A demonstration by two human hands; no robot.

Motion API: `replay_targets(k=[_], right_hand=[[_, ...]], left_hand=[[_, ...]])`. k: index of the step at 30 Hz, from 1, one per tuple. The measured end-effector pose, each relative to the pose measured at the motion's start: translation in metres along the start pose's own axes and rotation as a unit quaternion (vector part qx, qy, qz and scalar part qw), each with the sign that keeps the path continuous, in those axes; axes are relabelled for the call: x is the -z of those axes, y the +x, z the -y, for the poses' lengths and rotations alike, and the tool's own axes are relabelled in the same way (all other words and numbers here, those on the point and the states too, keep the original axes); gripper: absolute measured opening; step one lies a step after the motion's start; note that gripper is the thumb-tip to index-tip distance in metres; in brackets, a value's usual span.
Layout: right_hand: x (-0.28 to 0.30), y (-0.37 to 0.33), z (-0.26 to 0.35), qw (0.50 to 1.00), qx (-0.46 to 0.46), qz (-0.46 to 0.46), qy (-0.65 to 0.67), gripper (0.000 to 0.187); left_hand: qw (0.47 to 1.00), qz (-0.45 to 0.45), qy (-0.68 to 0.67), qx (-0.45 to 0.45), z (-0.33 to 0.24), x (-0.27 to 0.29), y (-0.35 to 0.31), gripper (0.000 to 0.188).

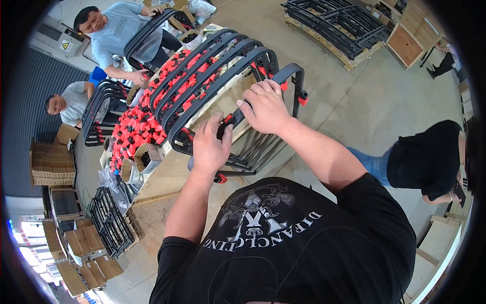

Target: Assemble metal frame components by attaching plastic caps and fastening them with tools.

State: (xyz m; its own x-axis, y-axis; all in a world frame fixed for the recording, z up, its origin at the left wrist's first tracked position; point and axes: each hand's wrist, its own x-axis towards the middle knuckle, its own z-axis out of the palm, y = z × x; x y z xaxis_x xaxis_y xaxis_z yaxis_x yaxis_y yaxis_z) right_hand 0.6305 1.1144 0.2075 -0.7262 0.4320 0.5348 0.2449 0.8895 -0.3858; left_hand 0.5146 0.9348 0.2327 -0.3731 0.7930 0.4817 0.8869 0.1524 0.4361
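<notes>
Both my hands are on a black metal frame (287, 74) with rounded corners and red-and-black end pieces. My right hand (266, 108) is closed over its upper bar. Lower down the same bar, my left hand (210, 147) is closed, thumb and fingers around a black part with a bit of red (226, 124); the fingers partly hide how that part sits on the bar. Just beyond my hands, several similar frames (218, 76) stand in a row against the workbench. A large heap of red-and-black plastic pieces (135, 126) lies on the bench behind them.
Across the bench, a person in light blue (119, 33) handles another frame; a second person (76, 101) is farther left. At right, a person in black (425, 157) is nearby. Pallets of black frames (336, 25) stand at the back, with cardboard boxes (53, 162) at left.
</notes>
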Motion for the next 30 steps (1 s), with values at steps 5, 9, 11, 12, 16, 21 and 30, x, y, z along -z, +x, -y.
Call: replay_targets(k=[5, 9, 11, 12, 16, 21, 30], right_hand=[[0.013, 0.009, -0.006, 0.997, 0.003, 0.076, 0.002, 0.032], [0.023, 0.038, -0.054, 0.999, 0.007, -0.041, -0.034, 0.036], [0.035, 0.055, -0.078, 0.997, -0.057, 0.018, -0.046, 0.038], [0.037, 0.055, -0.089, 0.995, -0.08, 0.036, -0.045, 0.039], [0.033, 0.048, -0.103, 0.991, -0.108, 0.078, -0.021, 0.038], [0.04, 0.046, -0.1, 0.985, -0.121, 0.116, -0.03, 0.039], [0.036, 0.047, -0.105, 0.987, -0.118, 0.108, -0.032, 0.036]], left_hand=[[0.994, 0.05, -0.049, 0.08, -0.003, 0.003, 0.002, 0.053], [0.992, 0.071, -0.048, 0.095, -0.006, 0.006, 0.003, 0.058], [0.991, 0.073, -0.034, 0.104, -0.01, 0.007, 0.003, 0.062], [0.991, 0.076, -0.034, 0.101, -0.013, 0.008, 0.004, 0.062], [0.983, 0.071, -0.11, 0.129, -0.007, 0.007, 0.008, 0.06], [0.973, 0.052, -0.197, 0.105, -0.011, 0.014, 0.062, 0.058], [0.922, 0.38, 0.003, 0.07, -0.045, -0.031, 0.106, 0.063]])
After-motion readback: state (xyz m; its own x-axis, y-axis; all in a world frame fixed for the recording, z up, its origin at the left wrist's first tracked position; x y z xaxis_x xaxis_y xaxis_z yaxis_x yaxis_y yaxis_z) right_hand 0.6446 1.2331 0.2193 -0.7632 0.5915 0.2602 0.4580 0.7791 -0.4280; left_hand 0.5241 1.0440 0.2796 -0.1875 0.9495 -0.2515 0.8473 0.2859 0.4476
